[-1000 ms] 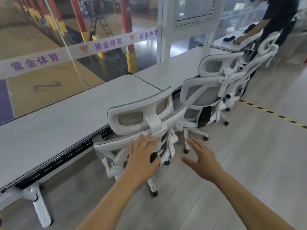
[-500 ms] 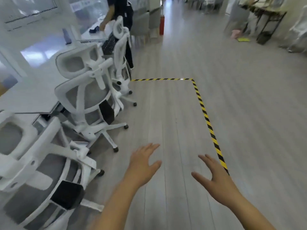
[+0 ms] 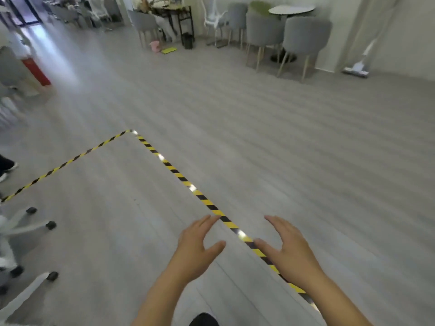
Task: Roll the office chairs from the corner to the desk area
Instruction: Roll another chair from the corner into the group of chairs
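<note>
A pale grey wood-plank floor (image 3: 306,149) fills nearly the whole view, and its widest bare stretch runs from the middle out to the far wall on the right. A yellow-and-black striped tape line (image 3: 179,175) lies flat on it. It comes in from the left edge, turns a sharp corner at mid-frame, then runs down to the lower right beneath the hands.

At the far right, grey upholstered chairs on thin pale legs (image 3: 306,36) ring a round white tabletop (image 3: 292,9). A white upright floor cleaner (image 3: 357,64) stands by the wall near them.

The task's things show only in part. White office-chair bases with black casters (image 3: 30,228) stick in at the left edge, inside the taped corner and well apart from both hands.

The left hand (image 3: 195,250) and the right hand (image 3: 289,252) hover side by side above the tape, palms down, fingers straight. Each grip is wide open and has hold of nothing.

A blurred red upright object (image 3: 35,71) stands far left. A dark shoe toe (image 3: 203,320) peeks in at the bottom edge. Far off at the top, a small pink thing (image 3: 154,45) and a flat yellow-green sheet (image 3: 169,50) lie on the floor.
</note>
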### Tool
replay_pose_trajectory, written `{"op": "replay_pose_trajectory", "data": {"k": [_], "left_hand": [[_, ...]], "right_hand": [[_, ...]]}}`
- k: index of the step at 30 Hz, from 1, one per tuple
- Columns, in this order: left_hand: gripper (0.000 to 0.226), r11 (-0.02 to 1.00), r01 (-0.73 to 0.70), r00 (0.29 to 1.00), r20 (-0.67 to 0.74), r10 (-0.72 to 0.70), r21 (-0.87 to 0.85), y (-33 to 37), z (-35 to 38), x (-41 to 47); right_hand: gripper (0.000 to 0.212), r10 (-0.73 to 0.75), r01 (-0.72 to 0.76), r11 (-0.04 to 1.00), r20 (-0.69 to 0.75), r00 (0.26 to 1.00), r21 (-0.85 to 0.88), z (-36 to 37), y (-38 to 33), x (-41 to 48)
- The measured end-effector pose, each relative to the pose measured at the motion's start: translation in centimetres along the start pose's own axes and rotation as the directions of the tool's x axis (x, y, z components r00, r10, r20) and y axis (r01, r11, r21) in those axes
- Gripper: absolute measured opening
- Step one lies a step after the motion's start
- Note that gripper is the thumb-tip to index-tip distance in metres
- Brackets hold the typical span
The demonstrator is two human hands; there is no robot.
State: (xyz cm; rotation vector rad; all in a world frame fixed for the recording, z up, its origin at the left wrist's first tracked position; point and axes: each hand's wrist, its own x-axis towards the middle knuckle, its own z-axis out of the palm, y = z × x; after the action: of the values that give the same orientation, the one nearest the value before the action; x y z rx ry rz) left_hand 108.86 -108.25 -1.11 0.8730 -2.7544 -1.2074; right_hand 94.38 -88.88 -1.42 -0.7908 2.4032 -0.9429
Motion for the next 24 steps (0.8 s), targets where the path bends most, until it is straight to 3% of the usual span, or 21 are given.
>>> {"op": "replay_pose_trajectory", "data": {"k": [5,10,17,24], "left_hand": [[0.058,0.979,-0.203,0.954,0.230,0.191,0.030,7.2,5.7,10.4],[0.057,0.907,-0.420,0.840,0.369,0.398,-0.023,17.0,11.9,21.8],[0.059,0.737,-0.660,0.562,0.556,0.612,-0.145,33.0,21.8,34.2],[0.061,0.554,-0.775,0.179,0.736,0.653,-0.303,49.3,35.8,36.5]], "right_hand": [[0.064,0.229,-0.220,0.973,-0.201,0.953,0.066,-6.7,7.7,1.1],[0.064,0.426,-0.412,0.902,-0.427,0.797,0.130,-15.9,14.2,3.5],[0.063,0.568,-0.538,0.800,-0.619,0.542,0.263,-27.6,19.2,7.0],[0.064,0.734,-0.601,0.589,-0.670,0.116,0.541,-34.6,27.8,0.2]]}}
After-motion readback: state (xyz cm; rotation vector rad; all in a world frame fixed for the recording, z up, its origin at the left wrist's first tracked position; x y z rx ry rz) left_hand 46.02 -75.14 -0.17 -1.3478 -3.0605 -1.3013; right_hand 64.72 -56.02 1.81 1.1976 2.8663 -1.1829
